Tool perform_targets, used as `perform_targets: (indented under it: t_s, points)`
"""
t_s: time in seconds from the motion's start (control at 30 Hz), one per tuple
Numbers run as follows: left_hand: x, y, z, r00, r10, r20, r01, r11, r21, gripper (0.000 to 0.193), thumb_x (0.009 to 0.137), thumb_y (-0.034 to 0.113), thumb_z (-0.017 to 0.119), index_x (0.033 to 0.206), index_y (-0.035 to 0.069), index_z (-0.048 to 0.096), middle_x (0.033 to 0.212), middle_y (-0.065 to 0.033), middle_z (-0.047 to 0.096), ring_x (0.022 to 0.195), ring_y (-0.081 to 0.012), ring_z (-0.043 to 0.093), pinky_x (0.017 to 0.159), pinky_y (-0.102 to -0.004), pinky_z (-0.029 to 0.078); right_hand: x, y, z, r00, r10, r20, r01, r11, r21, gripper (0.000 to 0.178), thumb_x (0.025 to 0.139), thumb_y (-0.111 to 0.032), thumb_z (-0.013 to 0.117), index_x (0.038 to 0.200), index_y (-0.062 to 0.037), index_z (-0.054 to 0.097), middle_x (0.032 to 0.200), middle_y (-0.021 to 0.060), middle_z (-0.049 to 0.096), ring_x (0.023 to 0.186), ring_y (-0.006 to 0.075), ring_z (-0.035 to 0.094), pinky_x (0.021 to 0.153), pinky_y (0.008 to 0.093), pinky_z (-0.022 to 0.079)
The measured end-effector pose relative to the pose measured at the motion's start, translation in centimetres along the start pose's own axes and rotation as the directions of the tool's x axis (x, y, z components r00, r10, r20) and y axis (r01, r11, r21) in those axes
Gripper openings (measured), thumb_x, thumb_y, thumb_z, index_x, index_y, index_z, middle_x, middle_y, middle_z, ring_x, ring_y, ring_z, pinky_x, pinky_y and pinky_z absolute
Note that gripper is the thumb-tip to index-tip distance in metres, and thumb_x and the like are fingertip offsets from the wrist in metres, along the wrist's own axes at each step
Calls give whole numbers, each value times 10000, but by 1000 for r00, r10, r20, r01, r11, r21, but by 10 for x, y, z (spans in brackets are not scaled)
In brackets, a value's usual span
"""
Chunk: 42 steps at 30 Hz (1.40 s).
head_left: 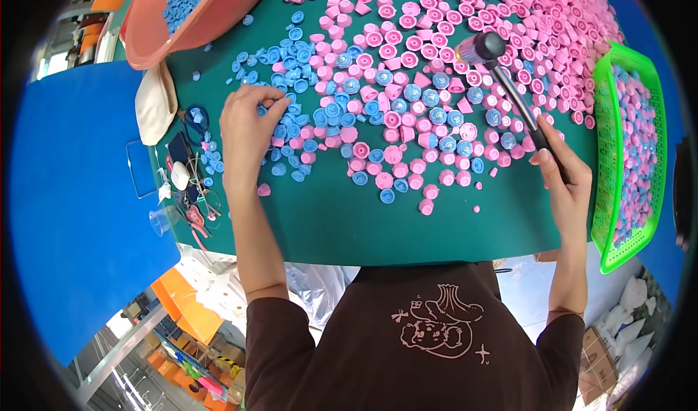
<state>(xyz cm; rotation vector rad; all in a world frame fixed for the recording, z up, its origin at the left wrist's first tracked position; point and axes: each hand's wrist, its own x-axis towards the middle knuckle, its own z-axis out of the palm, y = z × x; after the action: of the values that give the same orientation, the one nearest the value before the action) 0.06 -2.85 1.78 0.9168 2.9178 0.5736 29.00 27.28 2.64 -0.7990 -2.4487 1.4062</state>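
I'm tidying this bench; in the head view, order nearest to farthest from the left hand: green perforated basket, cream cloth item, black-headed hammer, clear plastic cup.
1. Cream cloth item: left of the left hand.
2. Clear plastic cup: lower left.
3. Black-headed hammer: right, in the right hand.
4. Green perforated basket: far right.

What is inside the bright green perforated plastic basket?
Inside the bright green perforated plastic basket lie small pink and blue plastic pieces; whatever lies beneath the top layer is hidden.
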Motion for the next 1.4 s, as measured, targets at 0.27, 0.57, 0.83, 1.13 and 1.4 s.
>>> perform_targets:
  t_s: [0.27,0.57,0.83,1.13,1.4]
  points:
    - [-20,14,2,997,15,78,-6,994,-112,186,717,94,787,859,35,682,810,-61,645,751,-221,581,687,-350,460,-7,2,5,999,-22,50,23,1000,-20,405,953,-202,617,1332,-64,580,792,-25,603,587,27,385,506,192,286]
    - [-25,21,0,992,-54,116,65,993,-97,207,717,89,788,879,16,681,820,-84,644,741,-225,596,674,-350,467,-9,-6,1,999,24,48,-24,1000,2,378,909,-105,651,1285,-70,623,762,21,606,651,87,447,617,234,393]
    - [-13,31,-4,996,81,29,-80,996,-44,236,730,115,801,922,27,696,837,-81,665,759,-222,605,689,-329,484,-12,5,-8,999,-34,3,34,999,-34,377,901,-70,642,1277,-63,627,842,56,665,677,94,496,636,243,427]
    - [36,151,61,812,575,-101,-571,746,-342,258,735,80,772,984,59,706,877,-60,690,748,-215,593,704,-329,475,-11,7,-16,996,-53,-68,59,995,75,367,913,-91,643,1278,-53,623,956,106,701,770,122,591,722,256,476]
    - [65,165,80,666,737,115,-670,659,-342,202,778,120,730,971,68,701,890,-67,656,868,-255,579,765,-364,477,-14,25,-22,999,2,-33,0,999,51,390,923,-150,650,1296,-45,604,1058,94,690,782,114,618,702,241,478]
